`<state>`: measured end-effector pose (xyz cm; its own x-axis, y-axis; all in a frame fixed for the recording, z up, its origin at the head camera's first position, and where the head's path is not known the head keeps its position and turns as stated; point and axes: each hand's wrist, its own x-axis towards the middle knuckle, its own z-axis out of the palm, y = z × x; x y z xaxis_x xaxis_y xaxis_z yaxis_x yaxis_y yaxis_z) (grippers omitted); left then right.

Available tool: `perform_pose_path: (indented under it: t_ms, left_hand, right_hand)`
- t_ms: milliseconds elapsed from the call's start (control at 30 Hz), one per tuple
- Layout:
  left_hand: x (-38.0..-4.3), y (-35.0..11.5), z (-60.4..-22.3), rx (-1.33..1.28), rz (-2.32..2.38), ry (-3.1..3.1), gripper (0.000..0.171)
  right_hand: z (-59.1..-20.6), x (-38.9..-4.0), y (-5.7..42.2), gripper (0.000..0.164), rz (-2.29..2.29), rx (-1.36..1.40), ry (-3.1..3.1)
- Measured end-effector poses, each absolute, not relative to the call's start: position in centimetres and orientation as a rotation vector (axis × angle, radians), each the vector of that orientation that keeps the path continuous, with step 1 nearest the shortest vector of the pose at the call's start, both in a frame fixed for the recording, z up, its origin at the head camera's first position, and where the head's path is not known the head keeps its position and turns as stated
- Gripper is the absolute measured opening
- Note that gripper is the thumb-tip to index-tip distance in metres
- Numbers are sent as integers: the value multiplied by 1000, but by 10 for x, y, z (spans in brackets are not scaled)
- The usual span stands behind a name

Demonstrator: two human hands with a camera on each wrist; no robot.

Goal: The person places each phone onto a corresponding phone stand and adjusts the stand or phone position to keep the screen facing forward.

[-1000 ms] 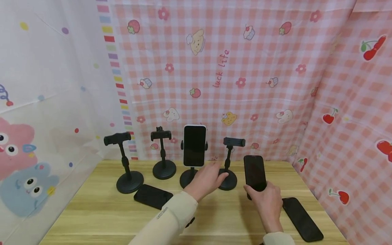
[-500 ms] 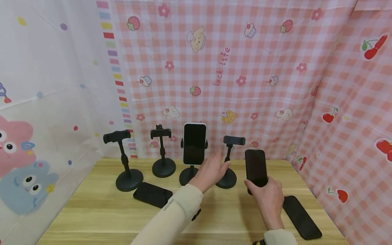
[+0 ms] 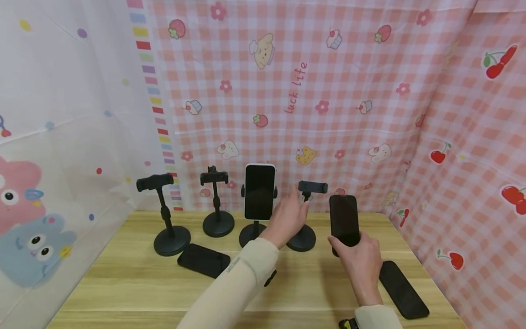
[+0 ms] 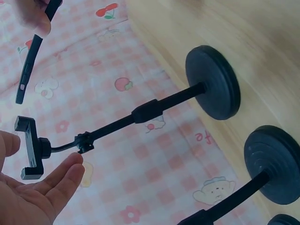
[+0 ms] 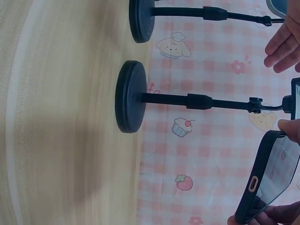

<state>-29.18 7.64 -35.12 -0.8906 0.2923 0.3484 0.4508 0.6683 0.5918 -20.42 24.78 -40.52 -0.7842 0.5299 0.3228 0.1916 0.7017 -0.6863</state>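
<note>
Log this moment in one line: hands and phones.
left hand: near rightmost stand; right hand: grips black phone; rightmost stand: no phone; white-edged phone: in neighbouring stand; left-side phone, right-side phone: flat on table

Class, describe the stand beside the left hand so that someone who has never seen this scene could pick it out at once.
On the wooden table, find the row of four black stands towards the back. You want the stand at the row's right-hand end, beside the left hand. Its clamp is empty, while the stand to its left holds a white-rimmed phone.
</note>
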Motion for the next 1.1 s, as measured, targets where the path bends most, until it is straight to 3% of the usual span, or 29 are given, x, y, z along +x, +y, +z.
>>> perform_pose_path:
  t_ms: [100,333,500,833,1100]
  left_hand:
    - [-296,79,-346,-569,-1033,-2641,49]
    - [-303,86,-337,-556,-1008,-2677,66]
    - [-307,89,-333,-581,-991,-2704,62]
    - [-314,88,-332,-633,-987,-2625,22]
    - [-313,89,-332,-644,-1012,-2584,18]
  right_hand:
    - [-402,-204,247,74,902,-552,-2398]
    - [-397,-203,246,79,906,-542,-2397]
    - [-395,-203,245,84,925,-542,-2410]
    - [-388,-203,243,77,915,-530,-2394]
    - [-382,-204,242,82,927,-522,-2408]
